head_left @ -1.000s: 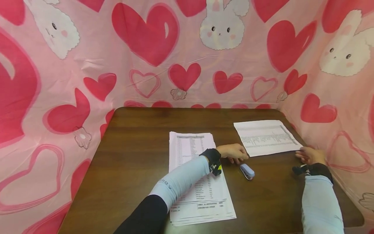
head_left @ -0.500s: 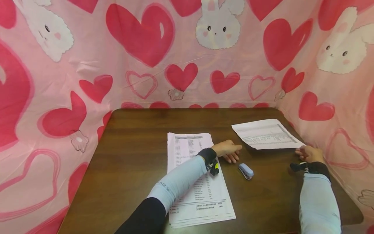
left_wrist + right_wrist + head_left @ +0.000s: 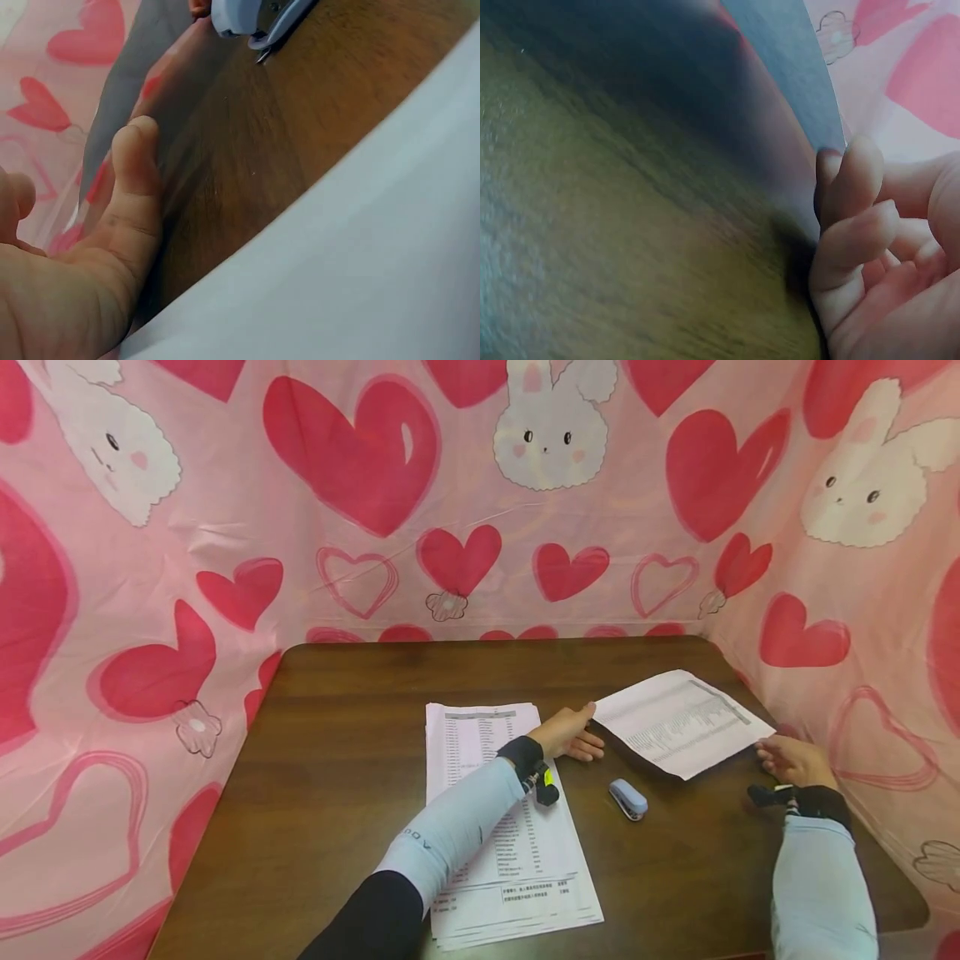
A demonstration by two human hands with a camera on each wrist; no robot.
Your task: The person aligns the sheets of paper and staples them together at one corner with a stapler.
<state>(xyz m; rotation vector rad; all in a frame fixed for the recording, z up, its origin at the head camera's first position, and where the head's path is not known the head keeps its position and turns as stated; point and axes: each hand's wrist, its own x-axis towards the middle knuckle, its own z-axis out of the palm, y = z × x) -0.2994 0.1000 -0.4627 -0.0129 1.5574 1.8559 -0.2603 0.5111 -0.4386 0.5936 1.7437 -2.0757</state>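
Note:
A printed sheet of paper (image 3: 678, 727) is raised and tilted above the right part of the table, its near edge sagging. My right hand (image 3: 797, 762) pinches its right corner between thumb and fingers. At the sheet's left corner is my left hand (image 3: 566, 733), its upper digit against the paper and its other fingers loose below. In the left wrist view the sheet's grey underside (image 3: 120, 82) runs behind that hand. A small lilac stapler (image 3: 628, 799) lies on the table between the hands. Under my left forearm lies a stack of printed sheets (image 3: 525, 902).
The brown wooden table (image 3: 337, 760) has rounded corners. A pink cloth (image 3: 300, 460) with hearts and rabbits hangs behind it and along both sides, close to my right hand.
The sheet has lifted off the table and tilted, its near edge now drooping. My left hand has drawn back slightly and moved up to its left corner. My right hand keeps its hold.

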